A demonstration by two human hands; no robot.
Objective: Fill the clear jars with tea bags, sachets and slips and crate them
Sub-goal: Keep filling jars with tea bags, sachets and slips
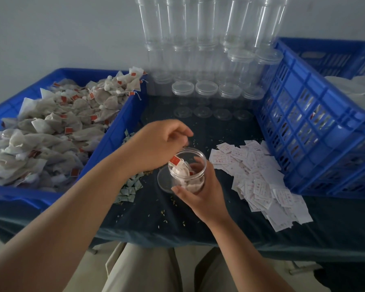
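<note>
Gripping the jar [187,167], right hand [200,192]; left hand [158,144] curled above, hold unclear; tea bag tray [114,131] left, slips [259,175], crate [303,123] right.

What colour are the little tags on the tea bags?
The tags are red-orange, clearest in the head view.

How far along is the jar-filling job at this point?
Done: what look like lidded jars already sit in the blue crate on the right. In hand: the right hand grips an open jar with a few tea bags inside; the left hand is just above its mouth. Remaining: many empty jars stacked at the back, a heaped blue tray, and piles of sachets and slips unused.
</note>
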